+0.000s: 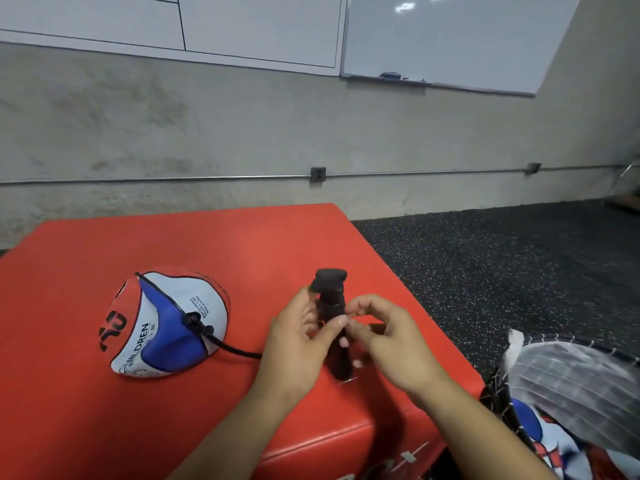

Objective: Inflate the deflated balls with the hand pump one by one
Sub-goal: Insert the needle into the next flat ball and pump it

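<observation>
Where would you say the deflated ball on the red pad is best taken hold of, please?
Probably at the near-left rim of the deflated ball, coming from its left. It lies collapsed into a low dome on the red pad, so the edge offers a fold to pinch, and that side keeps a grip clear of the black hose plugged in on the right. Both hands are on the pump now.
</observation>
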Available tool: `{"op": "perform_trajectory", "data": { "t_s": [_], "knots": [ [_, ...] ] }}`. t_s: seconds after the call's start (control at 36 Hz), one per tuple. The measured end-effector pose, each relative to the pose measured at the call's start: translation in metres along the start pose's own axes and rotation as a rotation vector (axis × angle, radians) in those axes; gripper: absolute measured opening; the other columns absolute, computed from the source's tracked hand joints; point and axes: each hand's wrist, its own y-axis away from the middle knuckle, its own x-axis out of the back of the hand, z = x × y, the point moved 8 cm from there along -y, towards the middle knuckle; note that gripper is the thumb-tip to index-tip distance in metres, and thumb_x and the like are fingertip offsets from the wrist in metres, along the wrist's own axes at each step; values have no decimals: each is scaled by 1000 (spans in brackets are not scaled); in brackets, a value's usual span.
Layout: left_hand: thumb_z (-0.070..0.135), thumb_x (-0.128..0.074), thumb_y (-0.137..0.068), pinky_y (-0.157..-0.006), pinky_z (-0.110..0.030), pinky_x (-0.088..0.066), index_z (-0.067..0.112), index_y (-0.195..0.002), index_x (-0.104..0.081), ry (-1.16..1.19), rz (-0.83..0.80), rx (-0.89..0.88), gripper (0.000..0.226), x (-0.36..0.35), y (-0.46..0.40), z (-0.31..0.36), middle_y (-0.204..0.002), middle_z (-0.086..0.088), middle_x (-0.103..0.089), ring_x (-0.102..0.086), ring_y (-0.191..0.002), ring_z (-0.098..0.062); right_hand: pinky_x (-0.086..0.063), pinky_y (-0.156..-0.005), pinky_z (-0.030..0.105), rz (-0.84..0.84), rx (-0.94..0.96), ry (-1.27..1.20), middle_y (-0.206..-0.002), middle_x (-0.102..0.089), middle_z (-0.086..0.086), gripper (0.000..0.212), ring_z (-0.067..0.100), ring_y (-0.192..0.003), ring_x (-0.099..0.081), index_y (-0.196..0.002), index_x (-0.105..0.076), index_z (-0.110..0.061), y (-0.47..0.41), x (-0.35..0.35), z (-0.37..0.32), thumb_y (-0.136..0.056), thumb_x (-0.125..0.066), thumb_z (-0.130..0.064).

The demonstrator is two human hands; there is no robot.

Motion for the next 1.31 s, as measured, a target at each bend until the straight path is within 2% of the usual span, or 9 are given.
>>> {"op": "perform_trajectory", "data": {
  "t_s": [0.14, 0.22, 0.33, 0.56, 0.83, 0.94, 1.06, 1.19, 1.31],
  "knots": [
    [10, -70, -96, -88, -18, -47, 35, -133, -64, -131, -133, -98, 45, -22, 20, 19, -112, 20, -75, -69, -103, -2, -60, -69, 33, 135, 269, 373, -128, -60, -22, 46, 14, -94, -72, -131, -59, -40, 29, 46, -49, -93, -78, -21],
    [12, -67, -95, -90, -14, -44, 38, -130, -63, -227, -179, -179, 44, -34, 28, 30, -113, 29, -70, -64, -107, 8, -58, -74, 23, -45, 388, 618, -151, -44, -24, 64, 7, -118, -63, -151, -46, -48, 51, 47, -70, -97, -74, -28],
    [15, -68, -95, -90, -8, -40, 44, -135, -57, -312, -201, -196, 50, -43, 34, 32, -112, 31, -64, -57, -105, 14, -53, -104, 34, -116, 431, 792, -160, -34, -28, 58, -2, -142, -45, -154, -41, -52, 64, 46, -76, -104, -63, -34],
    [36, -63, -94, -96, -33, -55, 37, -146, -55, -370, -253, -132, 53, -51, 33, 30, -125, 13, -71, -66, -112, -4, -49, -101, 27, -99, 422, 924, -145, -50, -20, 49, 2, -124, -56, -152, -50, -40, 53, 56, -88, -104, -59, -45],
    [39, -60, -94, -98, -38, -56, 49, -146, -48, -400, -325, -128, 54, -66, 32, 23, -123, 17, -71, -67, -111, -7, -45, -81, 18, 414, 434, 609, -98, -50, -15, 34, 5, -84, -58, -133, -67, -39, 43, 134, -128, -102, -58, -47],
    [29, -65, -96, -100, -26, -54, 48, -143, -53, -349, -294, -132, 52, -61, 27, 20, -122, 27, -69, -65, -113, 2, -41, -77, 15, 456, 418, 642, -95, -47, -16, 37, 3, -80, -56, -136, -64, -41, 42, 134, -133, -103, -51, -52],
    [13, -70, -98, -98, -15, -51, 42, -141, -59, -291, -259, -91, 53, -55, 23, 10, -121, 39, -63, -62, -115, 7, -46, -87, 34, 447, 402, 716, -109, -54, -15, 46, 3, -96, -57, -147, -53, -40, 38, 116, -138, -108, -31, -50],
    [7, -72, -96, -94, -11, -49, 41, -138, -61, -170, -209, -12, 55, -49, 23, 0, -120, 20, -72, -65, -114, 1, -51, -91, 44, 397, 370, 773, -113, -60, -9, 43, 15, -104, -62, -143, -55, -39, 31, 92, -127, -109, -29, -47],
    [-4, -70, -93, -91, -6, -46, 48, -128, -57, -108, -178, 23, 64, -47, 25, -2, -114, 27, -72, -64, -111, 7, -52, -91, 46, 274, 294, 803, -107, -58, -12, 44, 17, -100, -64, -141, -54, -44, 26, 68, -101, -107, -28, -52]
  ]
}}
